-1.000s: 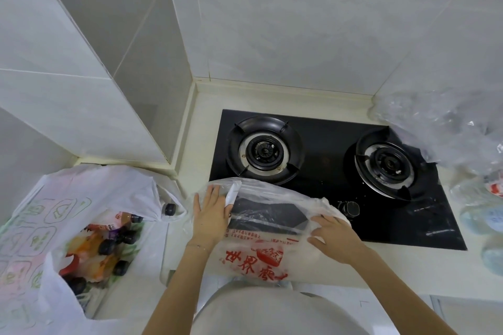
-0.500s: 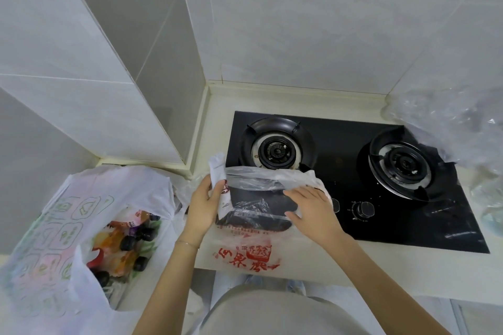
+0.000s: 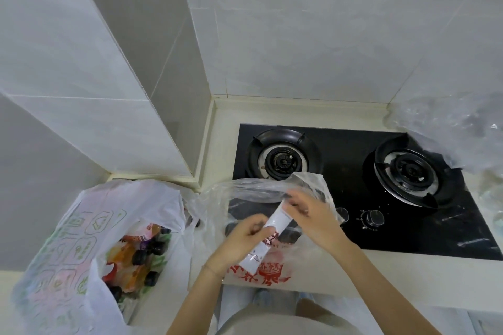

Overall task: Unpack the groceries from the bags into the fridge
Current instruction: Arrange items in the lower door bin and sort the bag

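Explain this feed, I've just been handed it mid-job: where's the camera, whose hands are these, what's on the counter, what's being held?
There is no machine: these are a person's two bare hands, filmed by one wide-angle camera worn on their head, looking down. On the counter sits a black two-burner gas hob. At its front edge lies a clear bag with red print. To the left, a white bag holds bottles; crumpled clear plastic lies far right. The left hand and right hand hold a white strip with a red logo: left fingers curl round it, the right pinches its upper end. Paper or packet, I cannot tell.
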`<state>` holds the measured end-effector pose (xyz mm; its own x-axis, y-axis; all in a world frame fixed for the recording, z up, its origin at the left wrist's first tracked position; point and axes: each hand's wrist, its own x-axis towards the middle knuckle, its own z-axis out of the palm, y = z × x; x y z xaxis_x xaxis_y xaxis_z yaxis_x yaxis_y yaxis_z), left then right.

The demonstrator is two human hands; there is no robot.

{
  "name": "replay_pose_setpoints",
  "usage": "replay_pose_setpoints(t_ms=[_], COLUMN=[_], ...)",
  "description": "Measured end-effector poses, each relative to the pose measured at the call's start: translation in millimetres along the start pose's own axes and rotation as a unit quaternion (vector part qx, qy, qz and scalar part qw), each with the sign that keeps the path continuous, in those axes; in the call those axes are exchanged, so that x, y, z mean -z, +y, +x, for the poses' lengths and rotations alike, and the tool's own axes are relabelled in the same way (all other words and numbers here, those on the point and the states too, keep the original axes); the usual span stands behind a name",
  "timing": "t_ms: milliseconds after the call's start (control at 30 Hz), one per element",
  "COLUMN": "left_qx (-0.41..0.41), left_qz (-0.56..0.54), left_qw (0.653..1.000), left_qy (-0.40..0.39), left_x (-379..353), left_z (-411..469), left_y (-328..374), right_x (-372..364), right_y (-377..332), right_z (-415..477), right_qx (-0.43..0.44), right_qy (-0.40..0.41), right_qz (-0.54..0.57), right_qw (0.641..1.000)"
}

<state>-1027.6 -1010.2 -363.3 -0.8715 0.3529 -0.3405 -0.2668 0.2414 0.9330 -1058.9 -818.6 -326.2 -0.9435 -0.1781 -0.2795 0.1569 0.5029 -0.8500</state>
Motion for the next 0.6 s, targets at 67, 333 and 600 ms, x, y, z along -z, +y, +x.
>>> replay_pose_setpoints(t_ms=[67,333,600], left_qx=[-0.002,0.041,0.068], left_qz=[0.011,-0.026,-0.22], left_qw=[1.0,0.978,0.815], left_qy=[0.013,0.203,0.532], left_x=[-3.2,-17.0,-102.8], left_z=[-5.0,-35.8,-91.0], left_y=[-3.6,-5.7,5.1], right_x=[-3.4,15.9,22.6], right_y=[3.9,4.1,12.4], right_z=[4.5,24.9,17.0], right_qx=[-0.007,0.002,0.025], right_qy=[-0.015,-0.083,-0.26], right_qz=[-0.014,0.019,0.047], right_qw=[1.0,0.996,0.964])
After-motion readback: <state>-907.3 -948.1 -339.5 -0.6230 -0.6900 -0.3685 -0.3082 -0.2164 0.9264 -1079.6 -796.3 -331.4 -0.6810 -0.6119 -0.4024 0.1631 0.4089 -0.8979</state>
